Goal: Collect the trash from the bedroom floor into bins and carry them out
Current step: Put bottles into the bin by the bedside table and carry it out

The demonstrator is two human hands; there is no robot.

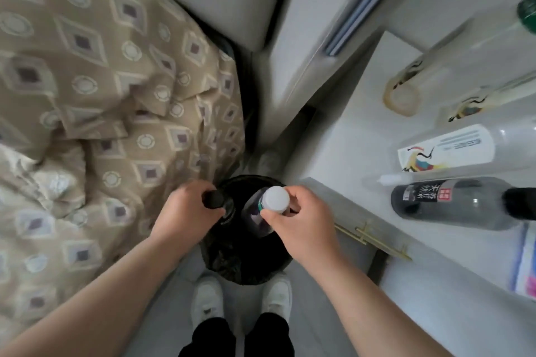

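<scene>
In a tight bedroom gap, a bin (232, 261) is standing on the floor. Directly above it, the left hand (185, 209) is gripping a dark-capped bottle (216, 200) and the right hand (304, 217) is clutching a white-capped bottle (275, 198), apparently ready for dropping in. A quilt (101, 95) is crowding the bin's left, and a nightstand (362, 153) with more bottles (452, 203) is flanking its right.

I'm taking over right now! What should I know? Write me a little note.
Left hand: grips the black-cap bottle.
Right hand: grips the white-cap bottle.
Both bottles hang over the bin, which stands on the floor between bed and nightstand.
Done: two bottles in hand, over the bin.
Left: drop them in, then carry the bin out. More bottles lie on the nightstand; whether they are trash, I cannot tell.
</scene>
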